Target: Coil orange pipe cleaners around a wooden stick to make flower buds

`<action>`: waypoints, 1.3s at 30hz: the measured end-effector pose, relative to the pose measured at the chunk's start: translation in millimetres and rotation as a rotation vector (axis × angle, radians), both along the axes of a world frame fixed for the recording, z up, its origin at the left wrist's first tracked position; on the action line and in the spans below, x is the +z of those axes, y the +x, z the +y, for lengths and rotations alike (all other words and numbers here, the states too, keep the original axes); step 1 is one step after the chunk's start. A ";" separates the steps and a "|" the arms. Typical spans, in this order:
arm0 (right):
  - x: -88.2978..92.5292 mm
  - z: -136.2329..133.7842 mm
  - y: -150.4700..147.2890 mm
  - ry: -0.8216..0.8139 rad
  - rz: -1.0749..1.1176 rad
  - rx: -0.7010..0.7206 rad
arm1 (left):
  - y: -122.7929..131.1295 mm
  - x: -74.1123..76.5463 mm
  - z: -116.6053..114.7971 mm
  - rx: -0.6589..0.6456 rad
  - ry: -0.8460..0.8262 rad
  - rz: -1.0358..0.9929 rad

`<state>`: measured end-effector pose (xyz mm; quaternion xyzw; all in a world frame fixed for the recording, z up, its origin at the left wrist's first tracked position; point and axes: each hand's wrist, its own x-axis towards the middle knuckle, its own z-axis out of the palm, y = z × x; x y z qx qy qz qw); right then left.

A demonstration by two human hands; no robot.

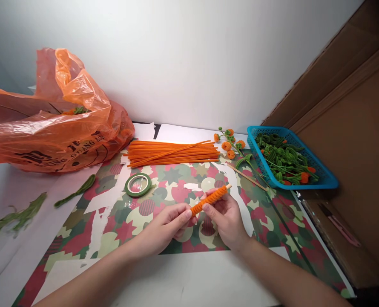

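Between my two hands is a thin wooden stick (228,186) wound in a tight coil with an orange pipe cleaner (212,198). My left hand (172,221) pinches the coil's lower left end between thumb and fingers. Around its middle and upper part, my right hand (226,217) is closed, with the thumb on the near side. The bare stick tip pokes out at the upper right. Behind the hands lies a bundle of loose orange pipe cleaners (173,152). A roll of green floral tape (138,185) rests flat to the left of the hands.
An orange plastic bag (90,123) fills the back left. At the right stands a blue basket (328,184) of green pipe-cleaner pieces, beside an orange flower stem (231,145) and a thin stick (247,175). A green loop (76,190) lies left; a pink cutter (341,226) lies right.
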<state>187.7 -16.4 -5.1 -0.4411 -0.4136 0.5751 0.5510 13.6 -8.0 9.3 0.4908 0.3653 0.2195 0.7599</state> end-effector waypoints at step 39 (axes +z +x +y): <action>-3.9 15.6 5.0 -0.091 0.093 -0.055 | -12.2 -2.9 6.4 0.145 0.843 0.586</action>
